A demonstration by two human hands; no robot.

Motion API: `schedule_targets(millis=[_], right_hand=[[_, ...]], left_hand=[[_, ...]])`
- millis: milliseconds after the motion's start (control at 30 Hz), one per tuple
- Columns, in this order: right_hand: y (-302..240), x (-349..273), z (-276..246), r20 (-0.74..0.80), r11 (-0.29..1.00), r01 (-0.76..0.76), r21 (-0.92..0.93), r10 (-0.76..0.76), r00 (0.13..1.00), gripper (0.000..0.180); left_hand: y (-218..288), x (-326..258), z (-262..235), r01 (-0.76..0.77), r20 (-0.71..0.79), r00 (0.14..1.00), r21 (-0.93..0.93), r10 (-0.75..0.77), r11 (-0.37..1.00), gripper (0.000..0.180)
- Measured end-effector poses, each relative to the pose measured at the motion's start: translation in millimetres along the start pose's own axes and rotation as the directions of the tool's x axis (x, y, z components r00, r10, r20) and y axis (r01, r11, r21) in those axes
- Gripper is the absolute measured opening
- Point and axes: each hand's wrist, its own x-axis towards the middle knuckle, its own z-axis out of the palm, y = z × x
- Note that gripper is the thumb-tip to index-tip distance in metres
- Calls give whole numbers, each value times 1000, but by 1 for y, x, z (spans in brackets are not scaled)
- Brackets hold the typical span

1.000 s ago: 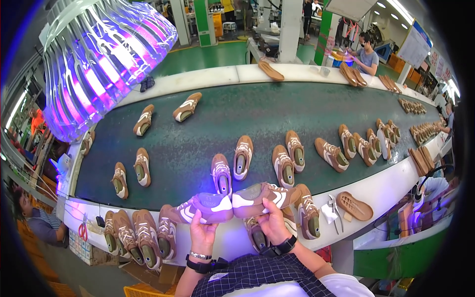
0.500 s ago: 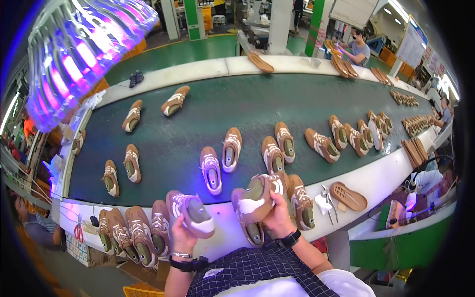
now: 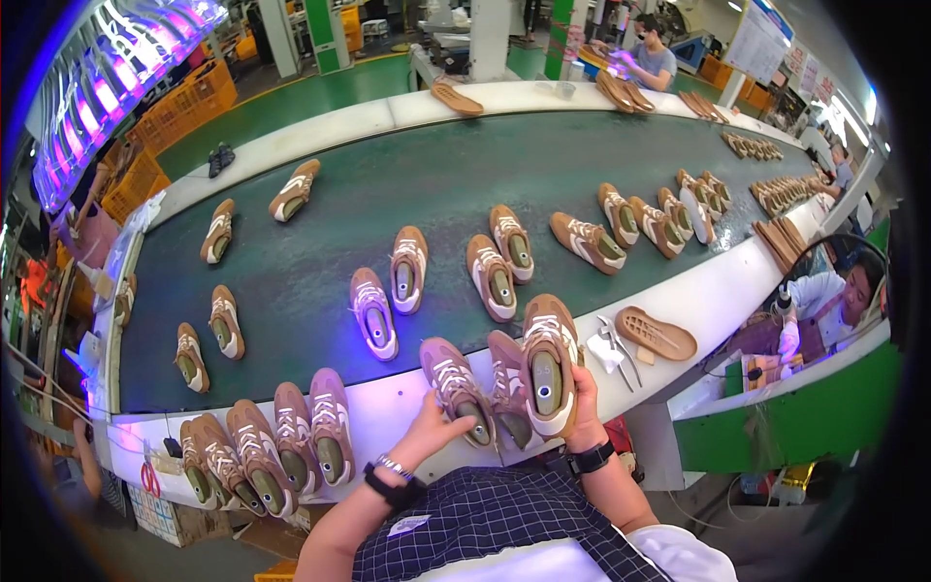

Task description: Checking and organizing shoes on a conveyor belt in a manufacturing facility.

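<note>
Right hand (image 3: 580, 400) wraps around the heel of a brown suede sneaker with white laces and a grey-green last inside (image 3: 548, 367), fingers curled tight on its far side, holding it toe-away over the white table edge (image 3: 407, 412). Left hand (image 3: 433, 424) rests fingers half-spread on a second brown lasted sneaker (image 3: 458, 388), which lies on the white edge just beside the held one; touching it, not clearly gripping. A third brown shoe (image 3: 507, 380) sits between the two, partly hidden.

Progress, judged from layout: a row of brown sneakers (image 3: 262, 456) stands packed side by side on the white edge at lower left, looks already handled. Many loose sneakers (image 3: 495, 272) lie spread on the dark green conveyor belt (image 3: 407, 184), well apart, seemingly not yet picked. So part done, much left.

Near the right hand: metal scissors (image 3: 617, 344) and a tan rubber outsole (image 3: 657, 334) on the white edge. A co-worker in a white sleeve (image 3: 810, 296) works at far right.
</note>
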Motion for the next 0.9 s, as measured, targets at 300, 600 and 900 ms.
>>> schedule_targets(millis=[300, 600, 900], right_hand=[[-39, -70, -44, 34, 999, 36, 20, -37, 999, 52], [-71, -72, -40, -36, 926, 137, -352, -160, 987, 60], [-54, -35, -36, 13, 900, 121, -419, -127, 992, 51]], left_hand=[[-12, 38, 31, -281, -164, 944, 49, 286, 958, 101], [-23, 24, 48, -182, -220, 953, 142, 210, 973, 104], [-39, 80, -59, -120, -225, 966, 40, 126, 992, 84]])
